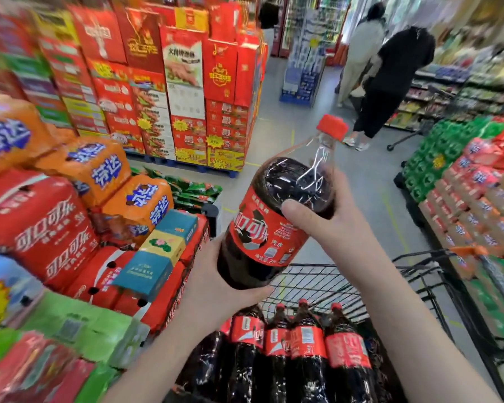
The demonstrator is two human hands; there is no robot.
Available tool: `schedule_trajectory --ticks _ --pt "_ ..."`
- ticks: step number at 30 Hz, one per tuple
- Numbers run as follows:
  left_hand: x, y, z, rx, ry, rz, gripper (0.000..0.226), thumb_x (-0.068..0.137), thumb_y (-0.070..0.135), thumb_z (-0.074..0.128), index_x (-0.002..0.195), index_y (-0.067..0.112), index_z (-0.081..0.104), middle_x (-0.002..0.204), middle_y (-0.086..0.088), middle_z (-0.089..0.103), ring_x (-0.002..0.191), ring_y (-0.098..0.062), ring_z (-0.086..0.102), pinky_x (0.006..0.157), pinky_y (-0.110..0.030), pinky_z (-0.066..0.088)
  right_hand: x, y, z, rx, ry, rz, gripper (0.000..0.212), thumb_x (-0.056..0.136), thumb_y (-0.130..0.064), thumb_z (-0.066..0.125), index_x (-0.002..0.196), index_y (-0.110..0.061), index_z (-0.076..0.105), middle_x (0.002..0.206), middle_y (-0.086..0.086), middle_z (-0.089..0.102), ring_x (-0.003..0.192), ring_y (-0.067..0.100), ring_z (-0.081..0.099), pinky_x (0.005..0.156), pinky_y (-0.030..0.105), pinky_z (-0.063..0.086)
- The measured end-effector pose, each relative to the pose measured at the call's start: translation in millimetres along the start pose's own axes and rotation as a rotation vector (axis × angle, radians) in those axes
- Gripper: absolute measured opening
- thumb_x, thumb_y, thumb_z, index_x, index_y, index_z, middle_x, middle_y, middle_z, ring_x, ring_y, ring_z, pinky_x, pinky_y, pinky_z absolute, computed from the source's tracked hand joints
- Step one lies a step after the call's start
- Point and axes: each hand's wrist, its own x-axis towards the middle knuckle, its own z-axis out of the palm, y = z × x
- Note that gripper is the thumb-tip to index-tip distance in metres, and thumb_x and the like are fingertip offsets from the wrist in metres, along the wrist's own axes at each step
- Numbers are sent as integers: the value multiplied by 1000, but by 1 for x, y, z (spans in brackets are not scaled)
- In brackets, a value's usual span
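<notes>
A large cola bottle (277,210) with a red cap and red label is held tilted above a black wire shopping cart (419,274). My left hand (213,283) cups its base from below, fingers curled round it. My right hand (329,225) grips its upper body from the right, thumb across the dark plastic. Several more cola bottles (303,350) stand in the cart right under the held one.
Stacked red cola packs (47,228), orange soda packs (99,170) and small boxes fill the left. Red gift boxes (186,82) tower ahead on a pallet. Green and red packs (472,184) line the right. Two people (390,74) stand in the grey aisle beyond.
</notes>
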Motion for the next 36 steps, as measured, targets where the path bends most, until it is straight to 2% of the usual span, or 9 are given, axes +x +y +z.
schedule_trajectory --ticks 6,11,16,19,22,25,29,33,36 --pt "-28 22 -17 67 95 15 89 55 18 105 126 43 57 118 31 66 111 12 64 85 -4 48 -16 -9 9 99 -18 -106 87 61 -52 84 139 -34 52 119 -25 73 112 -1 70 84 13 55" --pt "-67 44 -16 148 226 18 90 57 15 104 124 48 54 118 40 64 109 15 63 84 -3 47 -33 -15 10 167 -131 -178 84 63 -52 85 140 -34 54 127 -18 72 116 2 70 88 17 56" --pt "-118 57 -9 177 376 -60 93 53 32 106 122 65 54 127 25 68 118 4 65 98 -26 53 -55 -21 11 203 -282 -221 90 65 -43 92 144 -31 53 127 -19 72 115 -2 69 89 15 55" --pt "-158 69 -6 205 484 -123 90 55 27 106 119 63 53 120 36 65 112 14 64 89 -13 50 -73 -28 15 195 -367 -250 90 61 -55 88 142 -36 54 125 -23 71 113 -7 68 88 11 53" --pt "-195 85 -5 265 584 -164 91 57 20 104 108 75 52 113 46 63 107 20 62 83 -3 47 -92 -33 26 216 -467 -253 87 59 -57 87 138 -44 55 123 -29 70 113 -10 66 91 12 53" --pt "-237 94 -7 291 695 -207 86 56 15 104 110 55 52 106 53 61 102 27 59 80 0 45 -114 -40 46 254 -582 -274 89 60 -59 82 142 -39 54 126 -26 70 115 -8 66 91 11 52" --pt "-298 106 -14 353 866 -288 95 47 47 104 124 59 49 123 30 66 117 12 62 95 -15 51 -154 -56 77 320 -740 -321 88 60 -55 80 142 -31 56 122 -25 71 110 -9 66 84 4 47" --pt "-367 129 -14 307 1016 -322 89 59 15 103 122 47 50 112 45 63 107 20 62 83 -5 51 -205 -76 105 375 -937 -335 84 61 -53 82 139 -38 55 124 -27 69 114 -6 67 87 11 52" --pt "-417 142 -15 326 1096 -357 90 60 20 103 124 51 49 118 35 63 111 15 62 86 -13 56 -244 -90 125 407 -1026 -350 90 59 -54 83 143 -35 55 130 -19 69 118 0 67 91 17 55"
